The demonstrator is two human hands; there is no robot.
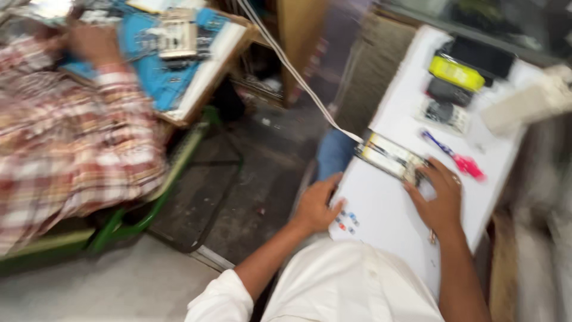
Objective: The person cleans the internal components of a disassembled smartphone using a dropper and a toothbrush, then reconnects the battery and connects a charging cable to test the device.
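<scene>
- White worktable (pixel 387 209) runs diagonally from the person's lap toward upper right; bare concrete floor (pixel 238 197) to its left.
- Second bench (pixel 205 77) at upper left with a blue mat (pixel 149 71); another person in a plaid shirt (pixel 71 143) sits there, a hand (pixel 89 42) on that mat. Not the wearer's.
- Opened phone body (pixel 390 158) lies flat near the table's left edge, between the two hands. Long axis runs upper left to lower right; its left end points at a white cable (pixel 298 74) that comes down from the top of frame and reaches it.
- Right hand (pixel 438 200): fingers spread, fingertips resting on the phone's right end, palm on the table. Not a pinch.
- Left hand (pixel 316 206): curled over the table's left edge, holding nothing I can see, just beside a few small coloured parts (pixel 348 220).
- Further up the table: pink-handled tool (pixel 459 158), a yellow block (pixel 456 73), dark phone-sized items (pixel 450 92), a pale bulky object (pixel 524 104) at the right edge.
- Whole frame is motion-blurred; the phone's internals, small parts and far items can't be identified further. Wearer's white shirt (pixel 351 286) hides the table's near end. A blue thing (pixel 333 152) below the table edge is unclear.
</scene>
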